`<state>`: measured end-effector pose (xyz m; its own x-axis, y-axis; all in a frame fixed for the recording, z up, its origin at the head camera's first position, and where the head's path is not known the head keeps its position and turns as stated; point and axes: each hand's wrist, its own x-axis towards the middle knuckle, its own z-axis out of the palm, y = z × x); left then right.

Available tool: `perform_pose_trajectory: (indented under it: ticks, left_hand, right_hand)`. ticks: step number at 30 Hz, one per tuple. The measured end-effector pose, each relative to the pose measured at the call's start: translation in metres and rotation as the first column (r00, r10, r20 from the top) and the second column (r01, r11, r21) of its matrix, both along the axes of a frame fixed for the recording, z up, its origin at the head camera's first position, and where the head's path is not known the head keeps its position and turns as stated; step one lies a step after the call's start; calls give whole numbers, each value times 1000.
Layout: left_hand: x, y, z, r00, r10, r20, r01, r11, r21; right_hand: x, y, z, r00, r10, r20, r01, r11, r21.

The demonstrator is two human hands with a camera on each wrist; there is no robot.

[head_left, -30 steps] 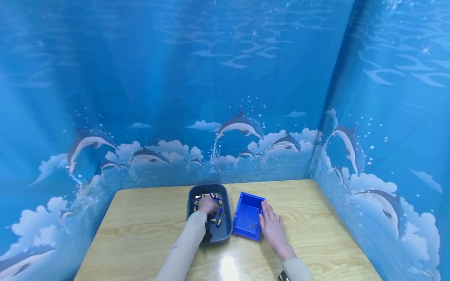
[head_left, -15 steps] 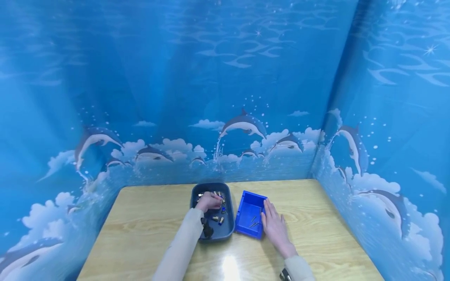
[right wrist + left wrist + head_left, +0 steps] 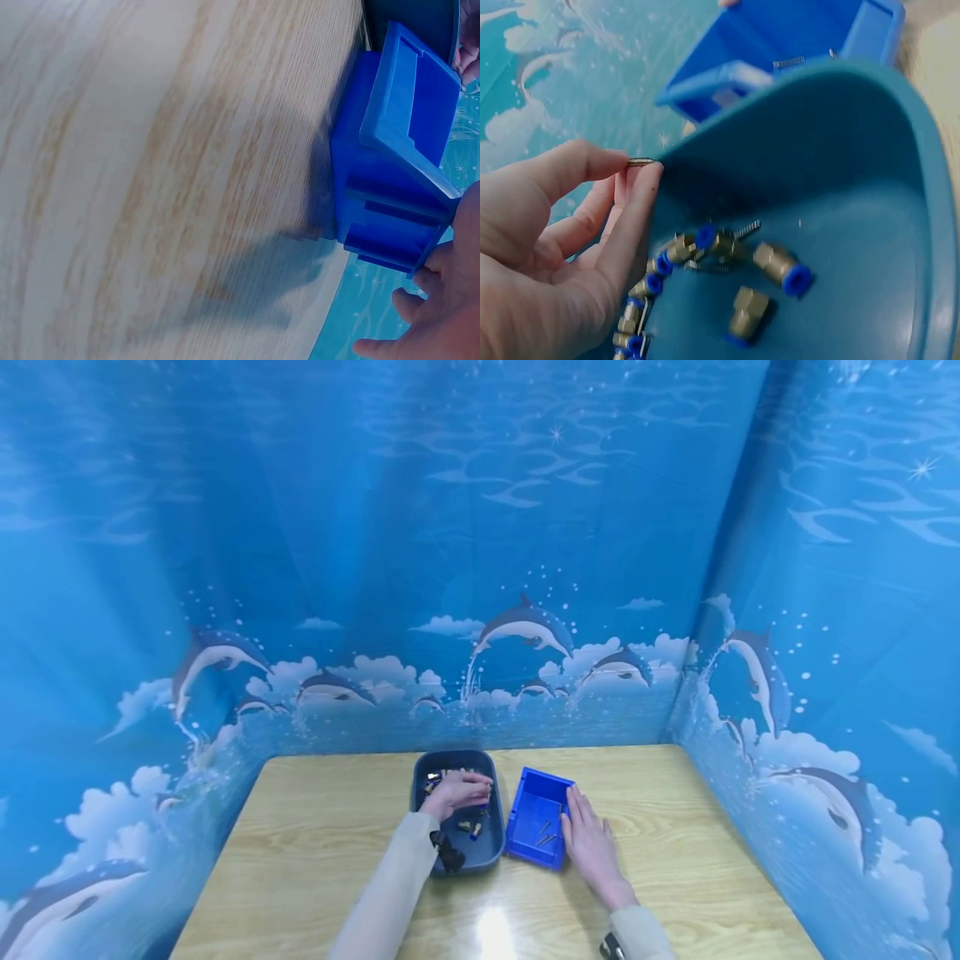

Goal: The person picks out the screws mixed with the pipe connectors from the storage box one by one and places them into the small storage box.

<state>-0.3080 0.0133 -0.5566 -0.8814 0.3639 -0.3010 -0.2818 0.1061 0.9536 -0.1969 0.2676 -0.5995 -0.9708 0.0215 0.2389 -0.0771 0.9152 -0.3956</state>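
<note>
My left hand is over the dark blue-grey tub, pinching a small metal screw between thumb and fingertips. Below it in the left wrist view lie brass push-in fittings with blue collars, mixed with loose screws. To the right of the tub stands a bright blue bin with a few screws on its floor. My right hand rests along the bin's right wall, its fingers extended at the rim.
Both containers stand side by side on a light wood-grain table. A blue curtain printed with dolphins rises behind the table's back edge and along its sides. A black strap shows at the left wrist.
My left hand has lifted from among the fittings and moved right toward the tub's right wall, a screw now showing in its fingertips. The right hand stays at the bin.
</note>
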Motion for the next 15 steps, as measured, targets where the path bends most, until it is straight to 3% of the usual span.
perform_pose_trajectory:
  ticks: [8,15]
  left_hand:
    - [6,22,13,998,-59,-10,60,995,78]
    - [14,47,22,990,-126,-56,131,988,83]
  right_hand:
    - [1,2,-1,1000,-8,5,8,1000,5]
    - [-1,1,-1,1000,-9,-19,9,1000,8]
